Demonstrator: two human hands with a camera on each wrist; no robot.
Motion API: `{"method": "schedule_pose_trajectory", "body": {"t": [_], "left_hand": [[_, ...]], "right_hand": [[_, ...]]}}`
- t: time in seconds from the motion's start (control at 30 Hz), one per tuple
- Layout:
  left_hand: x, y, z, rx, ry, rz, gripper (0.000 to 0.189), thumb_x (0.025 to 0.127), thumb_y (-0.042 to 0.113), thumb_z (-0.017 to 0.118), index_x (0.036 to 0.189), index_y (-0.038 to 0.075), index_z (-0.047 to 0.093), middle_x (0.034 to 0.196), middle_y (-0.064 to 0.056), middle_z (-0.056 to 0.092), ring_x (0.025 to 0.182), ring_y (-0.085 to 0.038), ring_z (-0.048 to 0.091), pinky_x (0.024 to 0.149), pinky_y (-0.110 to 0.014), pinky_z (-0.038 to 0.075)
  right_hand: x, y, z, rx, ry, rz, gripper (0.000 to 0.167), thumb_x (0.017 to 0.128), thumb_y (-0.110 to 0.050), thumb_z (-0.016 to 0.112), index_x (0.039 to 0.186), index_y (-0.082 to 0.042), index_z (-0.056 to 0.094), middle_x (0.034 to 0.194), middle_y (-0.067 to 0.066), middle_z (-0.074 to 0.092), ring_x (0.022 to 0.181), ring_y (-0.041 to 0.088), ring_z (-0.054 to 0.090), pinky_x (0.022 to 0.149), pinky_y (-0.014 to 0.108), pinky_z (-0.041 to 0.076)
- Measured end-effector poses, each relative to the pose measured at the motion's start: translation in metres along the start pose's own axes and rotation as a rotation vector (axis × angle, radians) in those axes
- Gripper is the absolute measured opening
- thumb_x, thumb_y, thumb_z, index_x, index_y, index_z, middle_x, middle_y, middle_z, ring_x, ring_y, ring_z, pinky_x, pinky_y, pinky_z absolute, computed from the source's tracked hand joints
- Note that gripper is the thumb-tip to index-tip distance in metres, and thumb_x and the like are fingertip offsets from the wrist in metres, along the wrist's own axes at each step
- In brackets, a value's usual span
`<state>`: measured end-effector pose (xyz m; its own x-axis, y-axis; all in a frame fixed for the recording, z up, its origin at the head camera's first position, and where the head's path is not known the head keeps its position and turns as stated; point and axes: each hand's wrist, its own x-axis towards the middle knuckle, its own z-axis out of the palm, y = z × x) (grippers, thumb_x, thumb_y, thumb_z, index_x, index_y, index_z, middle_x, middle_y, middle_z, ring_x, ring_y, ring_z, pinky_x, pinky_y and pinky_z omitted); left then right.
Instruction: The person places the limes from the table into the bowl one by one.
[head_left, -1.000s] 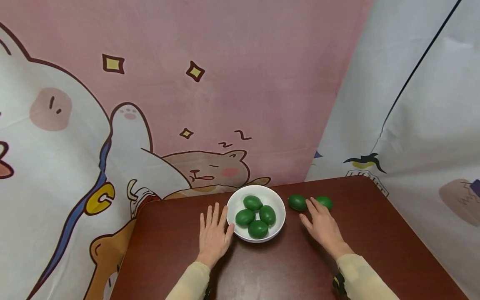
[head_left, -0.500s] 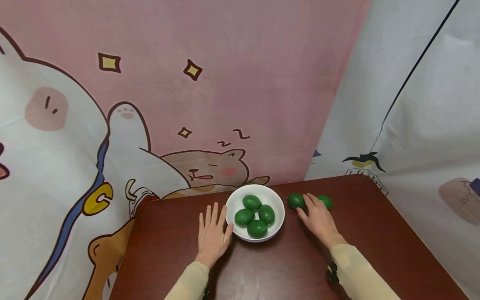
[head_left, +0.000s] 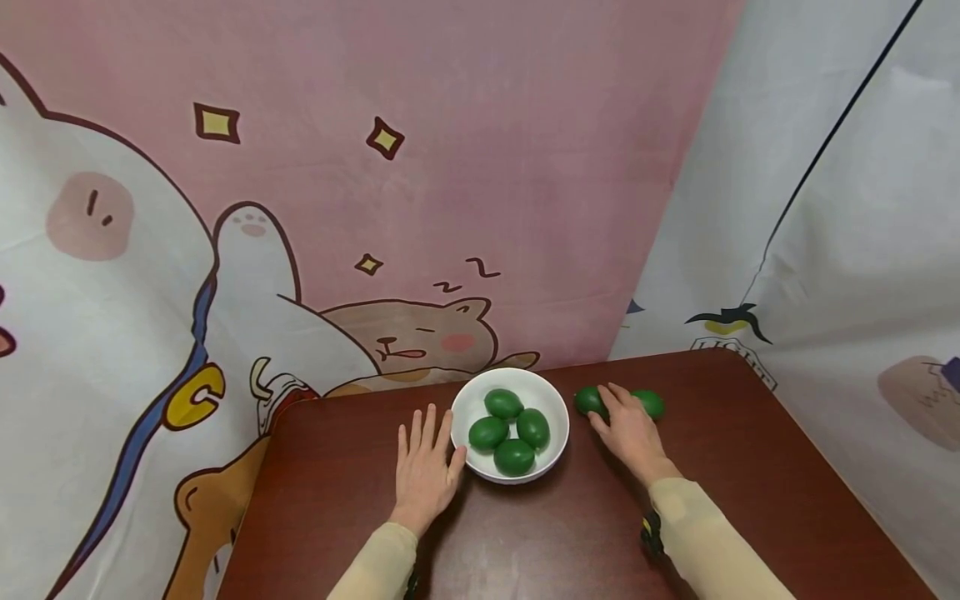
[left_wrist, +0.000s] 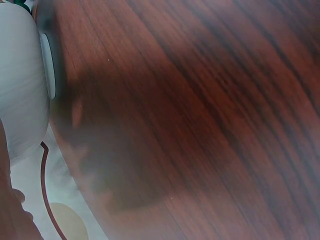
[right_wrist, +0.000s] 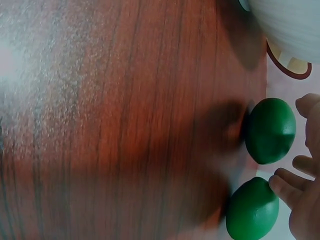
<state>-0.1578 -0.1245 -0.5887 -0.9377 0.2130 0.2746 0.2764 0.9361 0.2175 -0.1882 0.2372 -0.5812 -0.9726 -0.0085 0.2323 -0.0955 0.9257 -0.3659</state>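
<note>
A white bowl (head_left: 512, 381) holding several green limes (head_left: 489, 434) stands near the back of the table. My left hand (head_left: 427, 475) is beside the bowl's left side, fingers straight and spread, the thumb right at the rim. To the right of the bowl, one lime (head_left: 589, 402) lies under the fingertips of my right hand (head_left: 632, 433), which partly cover it. Another lime (head_left: 648, 404) lies just right of that hand. In the right wrist view the fingers and thumb reach past the nearer lime (right_wrist: 270, 131) without closing round it, and a fingertip overlaps the other lime (right_wrist: 253, 209).
The dark red-brown wooden table (head_left: 525, 542) ends close behind the bowl and the loose limes. A pink and white cartoon-printed cloth (head_left: 525, 208) hangs right behind it. A black band (head_left: 651, 533) shows under the right sleeve.
My right hand has moved a little left, its fingers now over the lime nearer the bowl, and more of the other lime shows. The left hand and bowl stay in place.
</note>
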Motion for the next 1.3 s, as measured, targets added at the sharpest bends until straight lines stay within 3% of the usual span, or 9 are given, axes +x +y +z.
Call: {"method": "schedule_pose_trajectory", "body": {"t": [0.43, 0.97, 1.3], "left_hand": [[0.0, 0.001, -0.004, -0.012, -0.026, -0.016, 0.064, 0.105, 0.048, 0.05, 0.16, 0.015, 0.041, 0.169, -0.015, 0.027, 0.157, -0.038, 0.018, 0.124, -0.061, 0.015], [0.001, 0.001, -0.004, 0.003, -0.046, -0.016, 0.066, 0.105, 0.051, 0.047, 0.162, 0.017, 0.038, 0.17, -0.014, 0.024, 0.158, -0.036, 0.016, 0.124, -0.06, 0.015], [-0.001, -0.001, -0.002, -0.007, 0.004, 0.006, 0.065, 0.105, 0.049, 0.05, 0.159, 0.015, 0.041, 0.168, -0.016, 0.029, 0.156, -0.039, 0.022, 0.123, -0.062, 0.017]], "right_hand": [[0.006, -0.002, 0.01, 0.01, 0.001, -0.017, 0.061, 0.092, -0.019, 0.075, 0.144, 0.005, 0.054, 0.144, 0.031, 0.052, 0.127, 0.053, 0.053, 0.099, 0.066, 0.047], [0.014, -0.003, 0.015, -0.077, 0.005, -0.078, 0.063, 0.085, -0.011, 0.082, 0.141, 0.004, 0.057, 0.14, 0.03, 0.055, 0.123, 0.05, 0.055, 0.096, 0.061, 0.05], [0.014, -0.009, 0.016, -0.114, 0.009, -0.096, 0.061, 0.08, -0.007, 0.083, 0.135, 0.004, 0.059, 0.127, 0.029, 0.06, 0.114, 0.048, 0.056, 0.095, 0.058, 0.051]]}}
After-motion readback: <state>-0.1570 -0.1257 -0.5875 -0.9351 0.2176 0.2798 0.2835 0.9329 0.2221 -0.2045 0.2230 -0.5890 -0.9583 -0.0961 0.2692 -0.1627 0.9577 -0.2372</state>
